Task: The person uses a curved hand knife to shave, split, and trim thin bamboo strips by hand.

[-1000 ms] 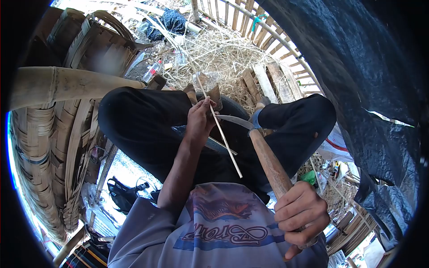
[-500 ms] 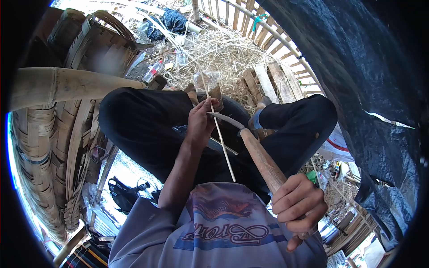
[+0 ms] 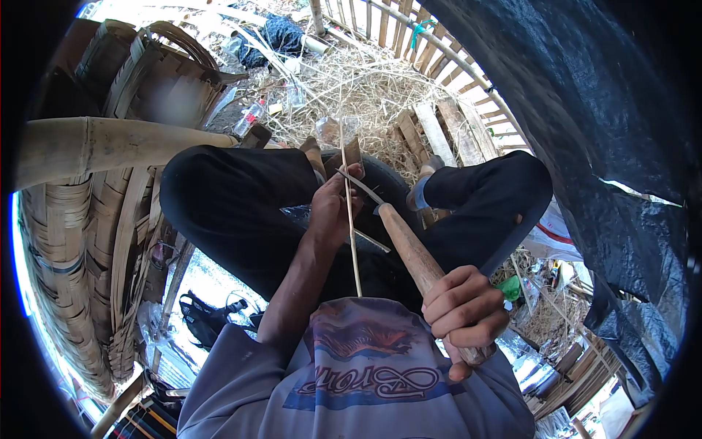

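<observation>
Between my knees, my left hand [image 3: 333, 208] is closed around a thin, pale bamboo strip [image 3: 354, 252]. The strip runs lengthwise from the straw-covered ground side down to my shirt. My right hand [image 3: 468, 311] grips the end of a long wooden handle on a curved-blade knife [image 3: 412, 245]. Its narrow blade [image 3: 364, 186] points up and left, its tip against or very near the strip beside my left fingers. A piece of wood or leather [image 3: 351, 155] shows just beyond those fingers; its exact kind is unclear.
A thick bamboo pole [image 3: 139, 140] reaches in from the left above woven bamboo baskets [image 3: 66, 249]. Dark plastic sheeting [image 3: 585, 124] hangs at the right. Ahead lie straw shavings [image 3: 380, 95], a plastic bottle [image 3: 250, 117] and wooden planks [image 3: 457, 128], with a slatted bamboo fence [image 3: 446, 55] behind.
My right hand and the knife have shifted up and left. The strip has turned nearer to straight up and down, its lower end swinging left. My left hand has moved slightly.
</observation>
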`<action>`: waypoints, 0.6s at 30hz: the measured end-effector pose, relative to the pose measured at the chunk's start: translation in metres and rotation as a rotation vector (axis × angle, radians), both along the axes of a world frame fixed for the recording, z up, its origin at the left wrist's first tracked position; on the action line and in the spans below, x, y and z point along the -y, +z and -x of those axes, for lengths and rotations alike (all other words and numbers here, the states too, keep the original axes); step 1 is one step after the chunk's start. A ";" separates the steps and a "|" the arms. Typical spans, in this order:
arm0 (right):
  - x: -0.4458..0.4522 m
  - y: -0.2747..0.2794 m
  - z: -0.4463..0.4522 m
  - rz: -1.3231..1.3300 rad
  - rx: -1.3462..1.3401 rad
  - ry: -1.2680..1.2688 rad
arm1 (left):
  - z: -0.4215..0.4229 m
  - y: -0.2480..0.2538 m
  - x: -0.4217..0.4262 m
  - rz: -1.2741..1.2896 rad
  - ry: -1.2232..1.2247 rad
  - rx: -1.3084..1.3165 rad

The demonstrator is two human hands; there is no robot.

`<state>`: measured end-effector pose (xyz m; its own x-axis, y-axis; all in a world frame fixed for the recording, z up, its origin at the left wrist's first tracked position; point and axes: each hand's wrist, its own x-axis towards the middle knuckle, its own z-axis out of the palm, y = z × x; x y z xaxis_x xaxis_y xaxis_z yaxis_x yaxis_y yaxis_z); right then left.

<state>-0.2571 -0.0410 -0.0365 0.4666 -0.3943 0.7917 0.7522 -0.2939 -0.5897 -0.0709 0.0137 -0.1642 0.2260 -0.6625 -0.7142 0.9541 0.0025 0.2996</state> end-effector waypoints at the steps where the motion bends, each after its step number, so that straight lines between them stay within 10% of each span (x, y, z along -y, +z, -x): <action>1: 0.001 -0.002 -0.001 -0.001 0.001 -0.001 | 0.001 -0.002 -0.002 0.034 -0.013 0.013; 18: 0.005 -0.015 -0.024 0.049 0.034 -0.072 | 0.010 0.001 -0.008 0.051 -0.106 0.087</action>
